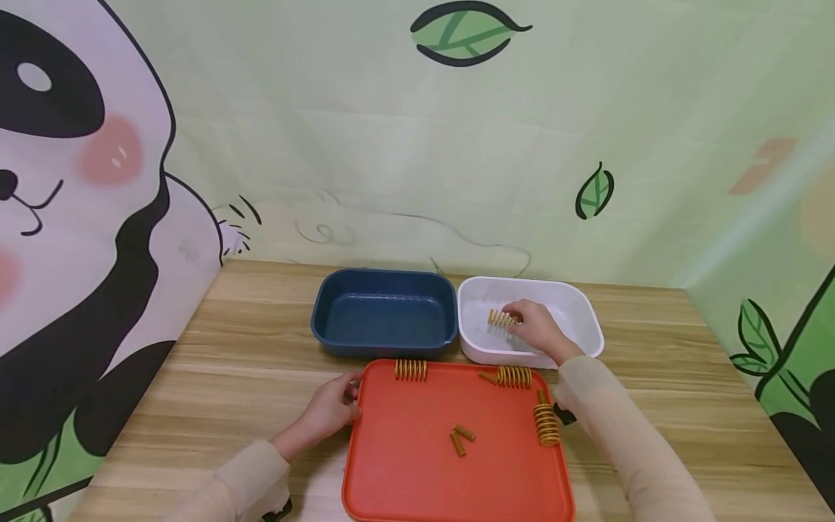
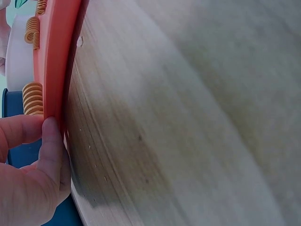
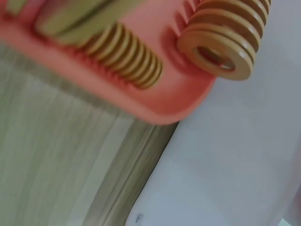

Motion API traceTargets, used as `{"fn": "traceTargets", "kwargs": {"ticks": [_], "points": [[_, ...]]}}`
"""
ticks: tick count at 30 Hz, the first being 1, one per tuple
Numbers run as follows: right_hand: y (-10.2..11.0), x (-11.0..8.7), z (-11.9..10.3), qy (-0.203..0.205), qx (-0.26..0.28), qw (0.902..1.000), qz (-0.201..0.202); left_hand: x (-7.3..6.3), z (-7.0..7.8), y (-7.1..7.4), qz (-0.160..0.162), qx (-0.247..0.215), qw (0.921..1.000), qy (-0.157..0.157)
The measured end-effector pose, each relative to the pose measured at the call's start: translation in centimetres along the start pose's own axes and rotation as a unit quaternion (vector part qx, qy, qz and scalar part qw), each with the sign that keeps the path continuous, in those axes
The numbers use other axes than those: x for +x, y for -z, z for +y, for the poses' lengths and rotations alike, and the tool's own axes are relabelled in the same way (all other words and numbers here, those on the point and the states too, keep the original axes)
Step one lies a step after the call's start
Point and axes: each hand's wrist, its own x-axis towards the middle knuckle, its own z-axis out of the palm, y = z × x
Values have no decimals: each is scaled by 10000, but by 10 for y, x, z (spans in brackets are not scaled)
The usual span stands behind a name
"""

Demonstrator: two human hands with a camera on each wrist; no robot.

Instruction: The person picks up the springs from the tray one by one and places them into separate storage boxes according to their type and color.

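Right sleeve (image 1: pixel 626 435) nearest; right grip (image 1: pixel 536 328) pinches spring (image 1: pixel 498 319) jutting leftward; left grip (image 1: pixel 324 411) pinches tray (image 1: pixel 404 471).

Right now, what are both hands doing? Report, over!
Right fingers pinch a coil spring over the white bin. Left fingers grip the left edge of the red tray. Nothing seen in the way.

Springs (image 1: pixel 515 377) on tray (image 1: pixel 404 471), left bin (image 1: pixel 383 319) and right bin (image 1: pixel 499 354) behind it, tabletop (image 1: pixel 248 326) beneath
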Motion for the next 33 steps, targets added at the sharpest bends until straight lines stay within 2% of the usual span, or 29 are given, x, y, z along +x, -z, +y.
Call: {"fn": "traceTargets", "kwargs": {"ticks": [8,15,26,33], "points": [[2,-1,8,-143,-34,9995,-272,0,0,1,-67,-50,10000,-30],[-1,-1,14,-300,-57,9990,-316,-1,1,2,-79,-42,10000,-19],[-2,1,16,-616,140,9969,-472,-1,2,1,-36,-80,9999,62],[-2,1,19,-865,373,9936,-620,-1,1,1,59,72,10000,-32]]}}
